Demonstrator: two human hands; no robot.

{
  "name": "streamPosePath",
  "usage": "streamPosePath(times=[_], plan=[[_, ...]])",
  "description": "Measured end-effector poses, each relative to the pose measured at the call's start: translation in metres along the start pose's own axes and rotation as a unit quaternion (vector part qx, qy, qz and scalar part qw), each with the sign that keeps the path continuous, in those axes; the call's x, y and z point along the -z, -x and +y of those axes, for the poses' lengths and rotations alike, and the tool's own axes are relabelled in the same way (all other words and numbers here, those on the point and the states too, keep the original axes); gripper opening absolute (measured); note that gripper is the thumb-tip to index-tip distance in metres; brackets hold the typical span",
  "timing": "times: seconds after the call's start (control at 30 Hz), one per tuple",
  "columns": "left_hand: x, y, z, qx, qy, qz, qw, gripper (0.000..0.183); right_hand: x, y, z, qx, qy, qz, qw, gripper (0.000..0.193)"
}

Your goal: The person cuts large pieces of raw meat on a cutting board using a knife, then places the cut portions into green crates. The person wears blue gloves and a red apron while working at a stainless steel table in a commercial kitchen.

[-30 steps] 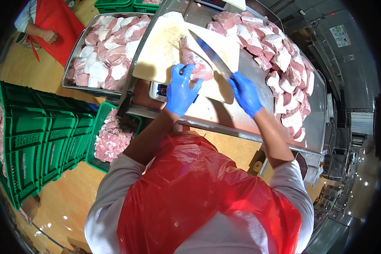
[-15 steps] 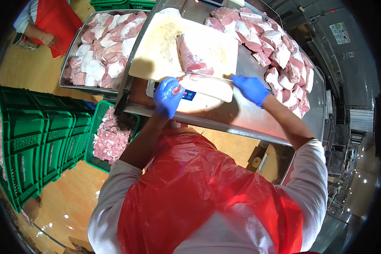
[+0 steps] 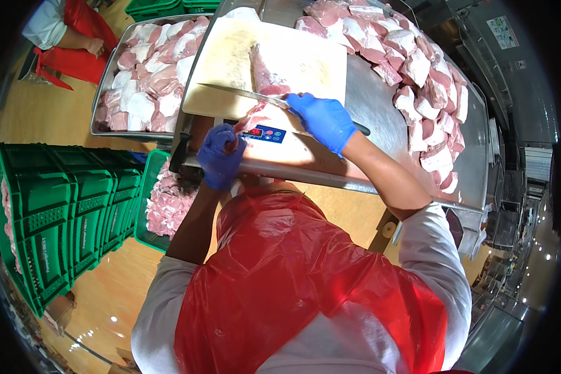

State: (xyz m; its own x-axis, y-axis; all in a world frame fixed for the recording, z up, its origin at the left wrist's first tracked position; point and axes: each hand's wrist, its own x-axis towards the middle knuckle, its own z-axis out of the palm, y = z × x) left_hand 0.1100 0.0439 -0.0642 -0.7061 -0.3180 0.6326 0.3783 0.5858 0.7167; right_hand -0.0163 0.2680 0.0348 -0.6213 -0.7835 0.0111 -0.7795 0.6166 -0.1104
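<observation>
My right hand (image 3: 325, 122), in a blue glove, grips a long knife (image 3: 235, 91) whose thin blade points left across the cutting board (image 3: 221, 56). The blade lies along the near end of a piece of raw meat (image 3: 288, 65), pale with fat on top and pinkish at its left side. My left hand (image 3: 220, 157), also gloved in blue, is closed round a thin strip of meat (image 3: 254, 117), which stretches from its fingers up to the near end of the piece. A scale panel (image 3: 269, 134) with a lit display shows between the hands, at the board's near edge.
Cut meat chunks (image 3: 417, 68) are heaped at the right of the metal table (image 3: 374, 93). A metal tub (image 3: 103, 100) of meat stands at the left. Below it is a green crate (image 3: 146, 234) of trimmings beside stacked green crates (image 3: 50, 206). Another person (image 3: 84, 43) stands at far left.
My right hand has moved left with the knife, its blade now reaching further left over the board. My left hand has drawn down and left, stretching the meat strip. The other person has shifted.
</observation>
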Motion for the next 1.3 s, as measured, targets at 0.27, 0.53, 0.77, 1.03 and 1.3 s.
streamPosePath(times=[0.27,0.53,0.77,1.03,1.3], plan=[[0.117,0.014,-0.002,0.299,0.119,0.048,0.946,0.022,0.039,0.125,0.126,-0.059,0.138,-0.18,0.972,0.016],[0.194,0.036,-0.055,0.151,-0.237,-0.254,0.925,0.049,-0.033,0.159,0.073,-0.298,-0.237,0.21,0.9,0.02],[-0.09,-0.116,-0.001,-0.002,-0.182,-0.198,0.963,0.07,-0.015,0.059,0.015,-0.293,-0.345,0.329,0.829,0.02],[-0.095,-0.174,-0.023,-0.07,-0.039,-0.498,0.864,0.091,-0.012,0.107,0.027,-0.27,-0.242,0.31,0.879,0.015],[-0.064,-0.039,-0.001,0.015,0.042,-0.132,0.99,0.037,-0.028,0.075,-0.009,-0.234,-0.154,0.197,0.94,0.013]])
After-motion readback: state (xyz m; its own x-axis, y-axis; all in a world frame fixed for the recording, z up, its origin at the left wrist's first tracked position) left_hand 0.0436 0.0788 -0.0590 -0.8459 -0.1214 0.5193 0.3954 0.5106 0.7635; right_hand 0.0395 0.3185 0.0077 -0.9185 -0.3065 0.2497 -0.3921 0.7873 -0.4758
